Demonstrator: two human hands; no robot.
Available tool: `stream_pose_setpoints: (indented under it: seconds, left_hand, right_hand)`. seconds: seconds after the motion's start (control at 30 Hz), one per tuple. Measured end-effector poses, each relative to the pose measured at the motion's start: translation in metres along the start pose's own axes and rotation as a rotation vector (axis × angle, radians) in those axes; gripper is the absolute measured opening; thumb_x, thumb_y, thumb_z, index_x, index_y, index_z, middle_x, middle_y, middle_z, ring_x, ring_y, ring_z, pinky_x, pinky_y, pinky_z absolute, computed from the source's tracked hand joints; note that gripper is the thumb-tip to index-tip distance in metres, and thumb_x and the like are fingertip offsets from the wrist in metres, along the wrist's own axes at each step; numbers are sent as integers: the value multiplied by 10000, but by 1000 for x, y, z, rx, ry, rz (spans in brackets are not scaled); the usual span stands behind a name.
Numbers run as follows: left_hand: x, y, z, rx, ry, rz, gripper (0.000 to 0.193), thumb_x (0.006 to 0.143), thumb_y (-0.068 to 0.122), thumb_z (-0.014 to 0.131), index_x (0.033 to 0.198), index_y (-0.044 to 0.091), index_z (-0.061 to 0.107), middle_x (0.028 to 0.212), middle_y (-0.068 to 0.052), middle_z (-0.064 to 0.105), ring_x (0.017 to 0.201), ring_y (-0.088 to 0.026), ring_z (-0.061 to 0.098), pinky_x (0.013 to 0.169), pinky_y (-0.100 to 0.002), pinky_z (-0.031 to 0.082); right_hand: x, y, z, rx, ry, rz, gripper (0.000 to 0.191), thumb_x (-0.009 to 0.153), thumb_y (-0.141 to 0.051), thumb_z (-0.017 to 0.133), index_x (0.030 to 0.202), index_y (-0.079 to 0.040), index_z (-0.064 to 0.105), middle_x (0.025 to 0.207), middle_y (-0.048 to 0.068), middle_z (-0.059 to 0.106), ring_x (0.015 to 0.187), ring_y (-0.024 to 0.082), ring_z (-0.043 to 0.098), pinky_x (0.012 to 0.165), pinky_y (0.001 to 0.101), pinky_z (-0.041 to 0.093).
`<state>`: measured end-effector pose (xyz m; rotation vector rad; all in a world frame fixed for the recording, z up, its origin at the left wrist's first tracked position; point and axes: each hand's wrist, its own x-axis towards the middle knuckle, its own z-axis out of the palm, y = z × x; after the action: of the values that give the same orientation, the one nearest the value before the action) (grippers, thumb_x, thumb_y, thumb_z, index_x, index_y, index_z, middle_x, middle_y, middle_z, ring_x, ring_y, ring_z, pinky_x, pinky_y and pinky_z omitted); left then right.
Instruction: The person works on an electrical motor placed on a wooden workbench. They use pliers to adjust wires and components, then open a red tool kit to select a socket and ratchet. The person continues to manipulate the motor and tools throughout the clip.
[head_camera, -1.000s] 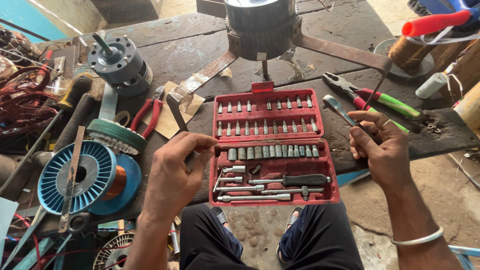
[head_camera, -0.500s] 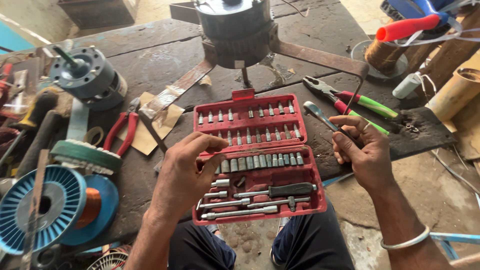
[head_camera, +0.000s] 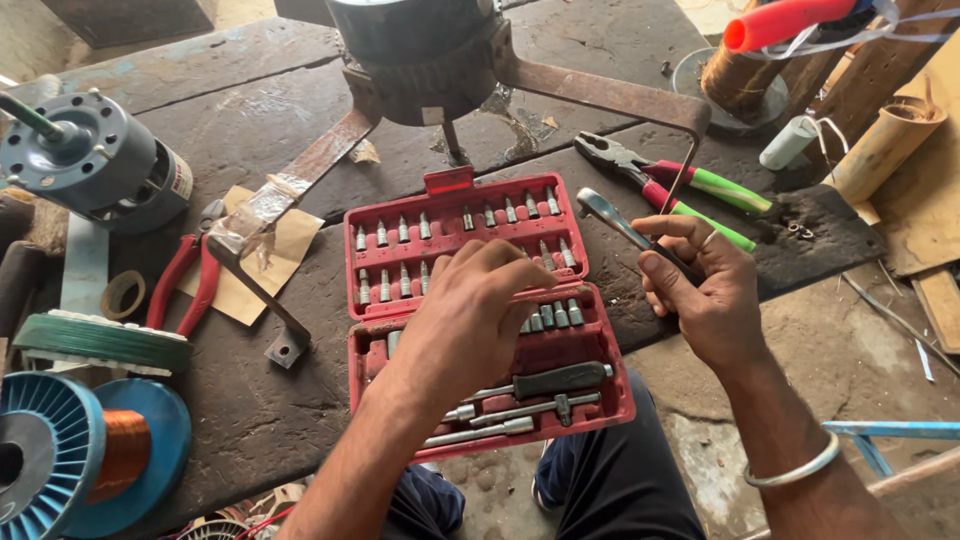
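A ratchet handle (head_camera: 625, 228) is pinched in the right hand (head_camera: 700, 290), above the desk (head_camera: 250, 130). The left hand (head_camera: 480, 310), lower on the red socket case (head_camera: 452, 183) a second ago, is now curled over the small sockets (head_camera: 560, 315), grip half pressed together around nothing visible. A socket is apparently being chosen.

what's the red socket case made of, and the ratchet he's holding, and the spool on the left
Socket case: looks like moulded red plastic, matte, with formed slots. Ratchet in the right hand: bright metal, likely chromed steel, shiny. Spool: blue ribbed plastic flanges, wound with glossy copper-coloured wire.
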<state>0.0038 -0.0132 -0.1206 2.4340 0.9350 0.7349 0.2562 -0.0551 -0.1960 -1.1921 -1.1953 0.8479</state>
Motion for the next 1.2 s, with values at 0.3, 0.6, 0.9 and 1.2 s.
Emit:
stream_pose_setpoints:
  seconds: [0.3,0.6,0.9,1.2]
  left_hand:
    - [4,3,13,90,-87,11,352,820,32,702,1150,145,747,1180,-107,665,1198,-299,563,997,-485,412]
    - [5,8,19,296,-199,193,408,773,31,675,1158,144,749,1263,-100,616,1285,-285,485,1038,-495,367]
    - [44,6,8,287,-478,202,173,841,129,704,1011,163,706,1207,-27,587,1238,-211,491,1050,-478,387]
    - [5,21,-10,-609,41,81,207,918,-39,734,1111,18,683,1057,-64,730,1003,-157,726,894,-302,610]
  right_hand:
    - [0,2,0,8,-10,-39,267,1003,-55,660,1262,4,635,747,-5,583,580,28,499,499,192,397]
    - [0,2,0,19,-7,-33,268,1000,-62,664,1259,1,635,743,-14,579,581,23,495,495,191,401]
    - [0,1,1,27,-5,-31,269,997,-62,669,1260,-10,646,740,-17,574,572,22,483,496,192,385]
    - [1,2,-1,-1,6,-10,261,979,-73,662,1236,-32,649,722,-26,567,552,29,482,481,202,390]
